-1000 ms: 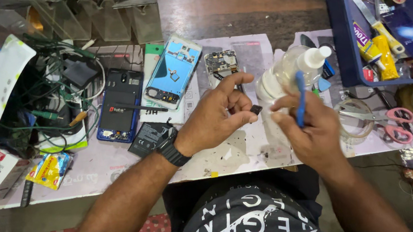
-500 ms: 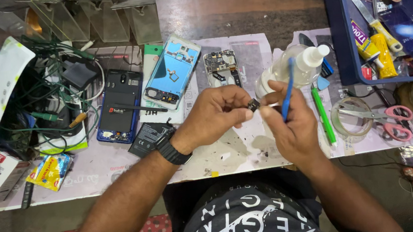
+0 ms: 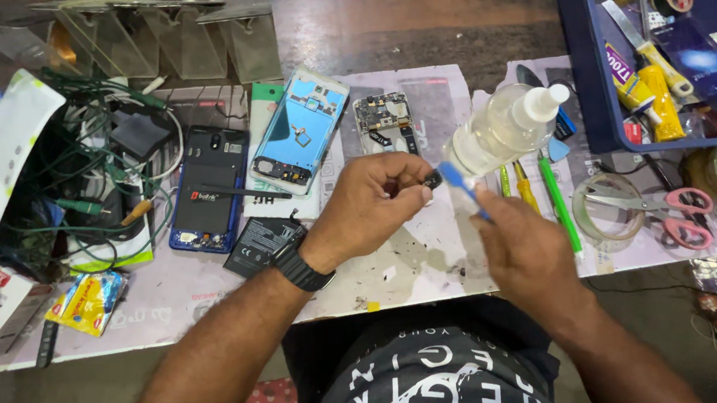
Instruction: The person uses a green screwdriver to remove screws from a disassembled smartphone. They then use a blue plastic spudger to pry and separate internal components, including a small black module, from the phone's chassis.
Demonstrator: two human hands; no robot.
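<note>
The left hand (image 3: 376, 204) is curled up, and its fingertips pinch a small black part (image 3: 433, 178). The part sits just above the bench (image 3: 399, 267), near the middle of the picture. A black watch (image 3: 302, 269) is on that wrist.

The right hand (image 3: 525, 247) is closed around a thin blue tool (image 3: 464, 189). The tool points up toward 11 o'clock, and its tip is right beside the small black part. I cannot tell if they touch.

At 1 o'clock from the part lies a clear bottle (image 3: 503, 126) with a white cap. At 12 o'clock from the left hand lies a small circuit board (image 3: 384, 113). At 10 o'clock from that hand is an open phone frame (image 3: 300, 130), light blue inside. Next to it, toward 9 o'clock, is a dark blue phone back (image 3: 210, 188). A black battery (image 3: 264, 244) lies at 8 o'clock from the hand.

At 3 o'clock from the right hand are scissors (image 3: 661, 205) with pink handles and a roll of clear tape (image 3: 606, 210). A green pen (image 3: 558, 201) lies near that hand too. Far up at 2 o'clock stands a blue bin (image 3: 587, 52) full of tools. Far off at 9 o'clock is a heap of green and black wires (image 3: 89, 190).
</note>
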